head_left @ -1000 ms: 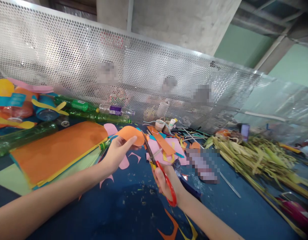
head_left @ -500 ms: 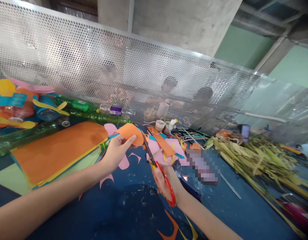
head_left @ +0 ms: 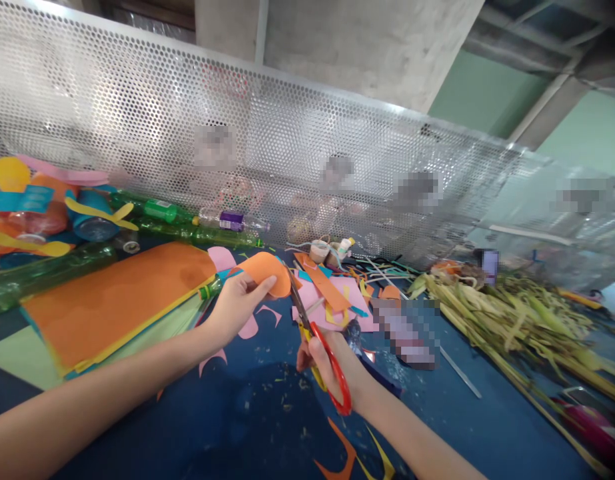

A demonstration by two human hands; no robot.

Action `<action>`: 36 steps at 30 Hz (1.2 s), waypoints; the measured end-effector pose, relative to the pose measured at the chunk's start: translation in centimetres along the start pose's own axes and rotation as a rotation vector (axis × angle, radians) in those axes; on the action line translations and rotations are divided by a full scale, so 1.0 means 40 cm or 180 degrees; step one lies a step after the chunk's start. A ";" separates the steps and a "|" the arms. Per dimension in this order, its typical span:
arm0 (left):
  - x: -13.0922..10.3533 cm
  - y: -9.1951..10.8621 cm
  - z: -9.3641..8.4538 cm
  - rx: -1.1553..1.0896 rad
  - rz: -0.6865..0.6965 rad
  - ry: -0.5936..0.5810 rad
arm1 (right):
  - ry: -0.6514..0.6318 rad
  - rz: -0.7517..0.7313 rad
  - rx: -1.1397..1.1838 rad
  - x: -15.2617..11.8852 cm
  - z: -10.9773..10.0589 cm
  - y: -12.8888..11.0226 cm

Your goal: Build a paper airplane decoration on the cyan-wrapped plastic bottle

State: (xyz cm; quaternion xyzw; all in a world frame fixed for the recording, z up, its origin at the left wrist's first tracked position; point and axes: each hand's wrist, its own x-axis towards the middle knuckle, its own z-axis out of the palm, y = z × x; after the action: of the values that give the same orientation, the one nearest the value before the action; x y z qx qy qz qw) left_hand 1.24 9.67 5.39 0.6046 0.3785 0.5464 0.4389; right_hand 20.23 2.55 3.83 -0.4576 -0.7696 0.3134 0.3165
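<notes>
My left hand [head_left: 241, 303] pinches a rounded piece of orange paper [head_left: 263, 268] between thumb and fingers. In my right hand [head_left: 332, 367] is a pair of scissors [head_left: 332, 373] with red and yellow handles, its blades pointing up and away at the paper's right edge. Whether the blades touch the paper I cannot tell. Below my left hand lie pink paper pieces [head_left: 248, 328]. Orange sheets [head_left: 122, 300] are stacked over yellow, blue and green ones to the left. Pink paper [head_left: 360, 293] with orange strips on it lies beyond the scissors.
Green plastic bottles [head_left: 202, 235] and paper-decorated bottles [head_left: 94, 217] lie at the back left. A heap of dry husks [head_left: 507, 313] covers the right side. Orange offcuts [head_left: 343, 453] lie near the front edge. A perforated metal screen [head_left: 287, 133] stands behind, with people beyond it.
The scissor handles have spread farther apart in my right hand. The orange paper has shifted slightly right and down in my left hand.
</notes>
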 end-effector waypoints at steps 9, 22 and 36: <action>-0.003 0.008 0.001 0.0226 0.0054 -0.0022 | 0.0073 -0.0108 -0.0210 0.001 -0.009 -0.017; -0.022 0.038 0.018 -0.0095 0.0032 -0.0243 | 0.0149 -0.0144 -0.0042 -0.001 -0.005 -0.006; -0.028 0.048 0.020 -0.0068 -0.0059 -0.0296 | 0.0244 -0.0076 0.0019 -0.005 0.006 -0.005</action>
State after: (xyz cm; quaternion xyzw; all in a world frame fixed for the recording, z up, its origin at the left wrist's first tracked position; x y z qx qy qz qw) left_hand 1.85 7.90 6.81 0.6211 0.3575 0.5175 0.4675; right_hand 20.01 2.26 3.80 -0.4591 -0.7613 0.2941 0.3509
